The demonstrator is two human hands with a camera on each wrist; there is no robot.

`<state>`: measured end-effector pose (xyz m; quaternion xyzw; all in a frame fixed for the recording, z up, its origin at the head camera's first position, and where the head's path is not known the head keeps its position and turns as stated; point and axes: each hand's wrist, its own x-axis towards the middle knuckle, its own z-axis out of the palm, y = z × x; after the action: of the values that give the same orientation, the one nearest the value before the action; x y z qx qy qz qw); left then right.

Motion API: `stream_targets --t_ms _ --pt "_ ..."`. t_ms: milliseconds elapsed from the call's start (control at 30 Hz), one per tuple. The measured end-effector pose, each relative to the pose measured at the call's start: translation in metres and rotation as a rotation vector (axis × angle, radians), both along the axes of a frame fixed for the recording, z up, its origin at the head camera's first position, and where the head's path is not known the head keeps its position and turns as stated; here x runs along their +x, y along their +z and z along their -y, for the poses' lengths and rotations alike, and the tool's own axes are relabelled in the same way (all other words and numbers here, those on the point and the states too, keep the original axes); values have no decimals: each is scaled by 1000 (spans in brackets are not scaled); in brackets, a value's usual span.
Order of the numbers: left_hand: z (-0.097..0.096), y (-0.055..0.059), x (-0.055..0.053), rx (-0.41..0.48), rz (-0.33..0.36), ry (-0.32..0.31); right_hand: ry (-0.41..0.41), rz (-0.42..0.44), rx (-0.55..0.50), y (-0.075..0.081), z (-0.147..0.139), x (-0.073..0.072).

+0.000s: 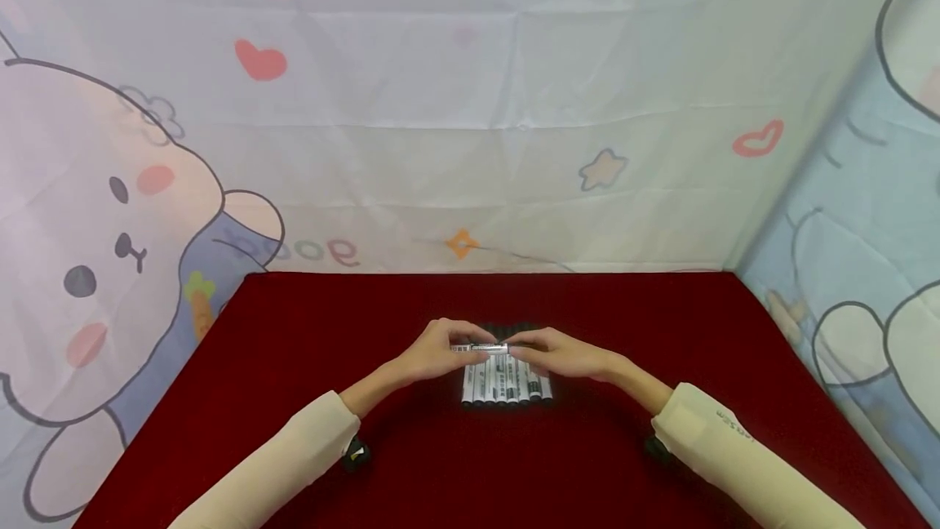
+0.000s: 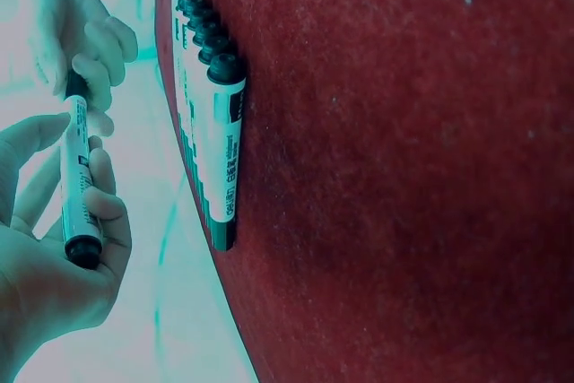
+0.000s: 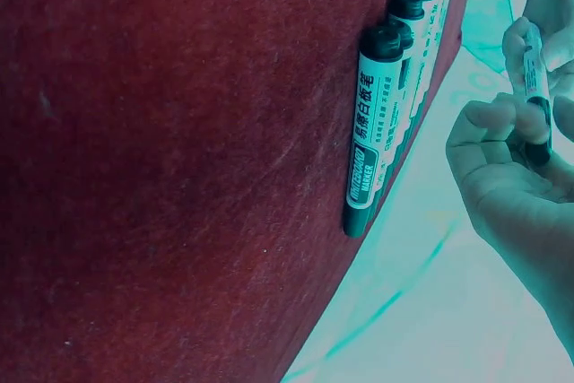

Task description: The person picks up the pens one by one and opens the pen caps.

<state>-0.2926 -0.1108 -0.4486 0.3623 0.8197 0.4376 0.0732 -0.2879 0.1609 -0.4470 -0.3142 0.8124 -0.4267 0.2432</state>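
Observation:
A white whiteboard marker (image 1: 488, 348) with black ends is held level above the table, between both hands. My left hand (image 1: 437, 349) grips its white barrel, thumb on one side and fingers curled round the other in the left wrist view. The fingers of my right hand (image 1: 564, 353) pinch the black cap (image 2: 76, 85) at the other end. In the right wrist view the cap is partly hidden by those fingers. Beneath the hands, several similar markers (image 1: 507, 386) lie side by side in a row; the hands cover part of them in the head view.
Dark red cloth (image 1: 441, 464) covers the table. A pale printed curtain (image 1: 455, 129) with hearts and cartoon animals hangs behind it and along the sides. Dark wrist devices (image 1: 356, 454) show below both sleeves.

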Motion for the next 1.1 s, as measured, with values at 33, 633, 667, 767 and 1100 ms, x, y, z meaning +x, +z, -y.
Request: stream_targets --t_ms 33,633,667,767,1100 --pt "-1 -1 0 1 -1 -4 10 -7 -1 0 1 0" --pt "-8 5 8 -121 21 18 18 -197 -46 -5 0 4" --pt "-8 6 9 -128 26 19 16 -196 -54 -5 -1 4" --pt "-9 6 10 -113 55 13 7 -198 -72 -4 -2 6" --pt "-9 9 4 -55 145 -45 3 -223 -119 -5 -8 9"
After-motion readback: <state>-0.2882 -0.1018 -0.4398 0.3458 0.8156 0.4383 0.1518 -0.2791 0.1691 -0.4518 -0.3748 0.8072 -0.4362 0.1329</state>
